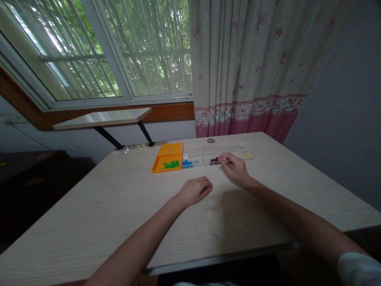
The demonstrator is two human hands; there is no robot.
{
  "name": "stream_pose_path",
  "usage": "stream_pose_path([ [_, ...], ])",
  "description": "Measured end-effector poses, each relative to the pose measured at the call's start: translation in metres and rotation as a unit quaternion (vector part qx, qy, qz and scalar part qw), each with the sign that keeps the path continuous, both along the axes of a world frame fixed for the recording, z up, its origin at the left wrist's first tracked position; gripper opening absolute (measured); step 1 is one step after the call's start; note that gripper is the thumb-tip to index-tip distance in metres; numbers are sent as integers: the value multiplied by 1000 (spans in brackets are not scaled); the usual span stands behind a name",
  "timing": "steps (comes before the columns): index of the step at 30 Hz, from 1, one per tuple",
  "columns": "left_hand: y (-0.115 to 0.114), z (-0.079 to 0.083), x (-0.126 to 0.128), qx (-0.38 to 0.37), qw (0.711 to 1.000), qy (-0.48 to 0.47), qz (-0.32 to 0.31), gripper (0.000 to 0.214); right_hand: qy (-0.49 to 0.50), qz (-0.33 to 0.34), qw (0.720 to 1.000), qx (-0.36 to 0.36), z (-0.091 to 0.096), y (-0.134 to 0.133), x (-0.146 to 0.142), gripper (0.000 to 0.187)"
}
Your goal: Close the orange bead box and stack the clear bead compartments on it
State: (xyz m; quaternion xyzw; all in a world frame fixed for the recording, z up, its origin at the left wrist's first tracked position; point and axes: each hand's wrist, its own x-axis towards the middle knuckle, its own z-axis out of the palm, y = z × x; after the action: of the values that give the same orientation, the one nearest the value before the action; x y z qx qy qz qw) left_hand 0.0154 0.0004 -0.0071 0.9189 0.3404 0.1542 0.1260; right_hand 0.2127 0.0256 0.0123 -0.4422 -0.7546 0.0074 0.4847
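My right hand (234, 167) reaches over a clear plastic compartment tray (195, 152), thumb and finger pinched together. Small dark brown pieces (214, 160) show at its fingertips, and at least one appears to be in the pinch. My left hand (196, 191) rests on the table in front of the tray, its fingers curled under; whatever it may hold is hidden. Blue pieces (187, 163) lie in the tray's left compartment and yellow pieces (247, 156) in the right one. Beside the tray stands an opened orange box (169, 149) with green pieces (172, 164) in its near half.
The light wooden table (125, 214) stretches out on both sides of my arms. A round metallic disc (210, 140) is set near its back edge. At the back left a raised shelf (104, 118) stands on black brackets. Behind are a window and a curtain (238, 71).
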Motion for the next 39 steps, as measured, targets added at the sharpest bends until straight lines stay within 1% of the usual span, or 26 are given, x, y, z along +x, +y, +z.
stream_pose_path([
  [4,0,2,-2,-8,1000,-1,9,18,-39,-62,994,-80,-11,21,4,25],
  [7,1,2,-5,-24,999,-38,24,16,-73,-103,986,-112,-20,38,9,24],
  [10,5,-1,-5,-54,993,-100,37,15,-98,-116,981,-123,-23,46,13,24],
  [12,7,-4,-4,-93,982,-152,56,15,-108,-96,982,-124,-24,44,13,25],
  [14,10,-7,-3,-152,962,-212,87,19,-122,-45,985,-112,-23,37,10,25],
  [15,11,-8,-2,-184,947,-244,104,21,-133,-11,986,-97,-23,31,8,24],
  [17,13,-9,0,-239,913,-303,133,25,-162,50,984,-47,-23,20,1,23],
  [19,14,-8,2,-268,886,-346,152,28,-188,82,979,11,-24,10,-6,21],
  [20,15,-7,2,-273,878,-359,158,29,-198,87,976,33,-24,7,-10,21],
  [22,16,-6,3,-276,870,-371,168,30,-214,86,971,58,-26,3,-14,20],
  [27,17,-4,3,-278,861,-386,179,29,-241,80,965,63,-29,3,-16,18],
  [36,12,3,4,-287,854,-394,180,30,-234,78,966,78,-28,2,-16,20],
  [39,12,3,4,-304,843,-403,186,31,-234,84,964,92,-29,3,-16,20],
])
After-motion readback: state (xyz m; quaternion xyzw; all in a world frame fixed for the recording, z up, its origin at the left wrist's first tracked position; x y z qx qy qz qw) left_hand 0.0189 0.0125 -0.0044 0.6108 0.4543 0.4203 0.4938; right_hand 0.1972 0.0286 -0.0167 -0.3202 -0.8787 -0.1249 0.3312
